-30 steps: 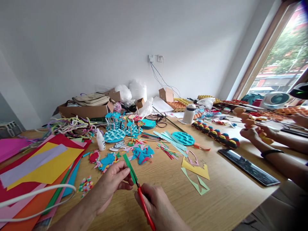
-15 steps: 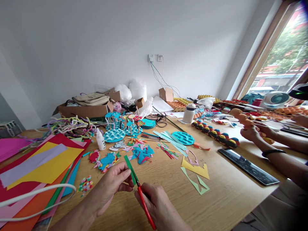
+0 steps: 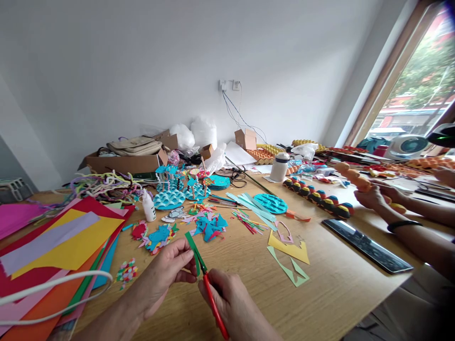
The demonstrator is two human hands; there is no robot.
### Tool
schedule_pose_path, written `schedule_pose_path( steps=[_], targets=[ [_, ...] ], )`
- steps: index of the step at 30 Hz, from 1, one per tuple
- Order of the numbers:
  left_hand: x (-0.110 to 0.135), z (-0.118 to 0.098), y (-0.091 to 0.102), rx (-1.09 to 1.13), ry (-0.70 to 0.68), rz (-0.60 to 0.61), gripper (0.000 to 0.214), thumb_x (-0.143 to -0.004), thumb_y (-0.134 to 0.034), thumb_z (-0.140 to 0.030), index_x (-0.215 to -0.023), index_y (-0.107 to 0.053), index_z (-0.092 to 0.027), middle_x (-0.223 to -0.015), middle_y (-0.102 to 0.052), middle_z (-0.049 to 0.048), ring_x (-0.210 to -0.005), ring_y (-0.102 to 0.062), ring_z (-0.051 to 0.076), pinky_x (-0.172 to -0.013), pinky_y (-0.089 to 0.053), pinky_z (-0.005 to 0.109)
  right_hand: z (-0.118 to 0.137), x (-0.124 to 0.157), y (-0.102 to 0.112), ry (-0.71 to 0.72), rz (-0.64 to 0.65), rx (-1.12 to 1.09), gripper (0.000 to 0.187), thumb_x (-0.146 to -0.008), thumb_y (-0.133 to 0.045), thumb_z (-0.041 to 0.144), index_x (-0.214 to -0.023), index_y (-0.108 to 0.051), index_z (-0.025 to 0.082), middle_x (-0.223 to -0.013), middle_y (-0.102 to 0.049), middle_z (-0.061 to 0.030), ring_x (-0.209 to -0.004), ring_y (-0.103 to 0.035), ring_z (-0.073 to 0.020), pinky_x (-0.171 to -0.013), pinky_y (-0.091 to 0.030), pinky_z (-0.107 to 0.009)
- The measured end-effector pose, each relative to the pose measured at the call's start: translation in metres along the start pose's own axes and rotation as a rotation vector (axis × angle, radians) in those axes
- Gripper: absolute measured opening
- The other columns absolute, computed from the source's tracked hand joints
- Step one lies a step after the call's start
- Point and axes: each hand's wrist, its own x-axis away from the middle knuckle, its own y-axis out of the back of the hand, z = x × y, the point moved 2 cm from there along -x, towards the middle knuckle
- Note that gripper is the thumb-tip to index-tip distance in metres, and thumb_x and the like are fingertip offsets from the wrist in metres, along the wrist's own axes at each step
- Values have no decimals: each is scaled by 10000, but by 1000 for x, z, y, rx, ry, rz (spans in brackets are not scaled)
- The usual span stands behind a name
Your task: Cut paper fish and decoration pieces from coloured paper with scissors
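My left hand (image 3: 177,265) pinches a narrow strip of green paper (image 3: 189,240) between thumb and fingers, above the wooden table. Wrapped round the red handles of a pair of scissors (image 3: 214,305) is my right hand (image 3: 232,296). The dark blades point up and away from me and lie against the green paper. Just beyond my hands sit blue paper cutouts (image 3: 209,227) and a pile of cut paper shapes (image 3: 158,238). Small round paper dots (image 3: 127,273) lie left of my left wrist.
Coloured paper sheets (image 3: 67,237) and a white cable (image 3: 103,274) are at left. A white glue bottle (image 3: 148,207) stands behind the cutouts. Paper offcuts (image 3: 289,248) and a black tablet-like slab (image 3: 366,246) lie right. Another person's hands (image 3: 371,195) hold an orange egg-carton strip (image 3: 355,177).
My hands hold nearly the same pose; the green strip and scissor blades have shifted very slightly. The other person's orange strip has moved a little left and down.
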Motion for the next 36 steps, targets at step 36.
schedule_pose_path(
  steps=[36],
  targets=[
    [-1, 2, 3, 36, 29, 30, 155, -731, -582, -313, -683, -525, -177, -633, -562, -16, -648, -538, 126, -598, -444, 244, -2, -4, 1, 31, -6, 4, 356, -823, -359, 366, -564, -456, 141, -494, -364, 40, -475, -294, -65, -437, -213, -180]
  ],
)
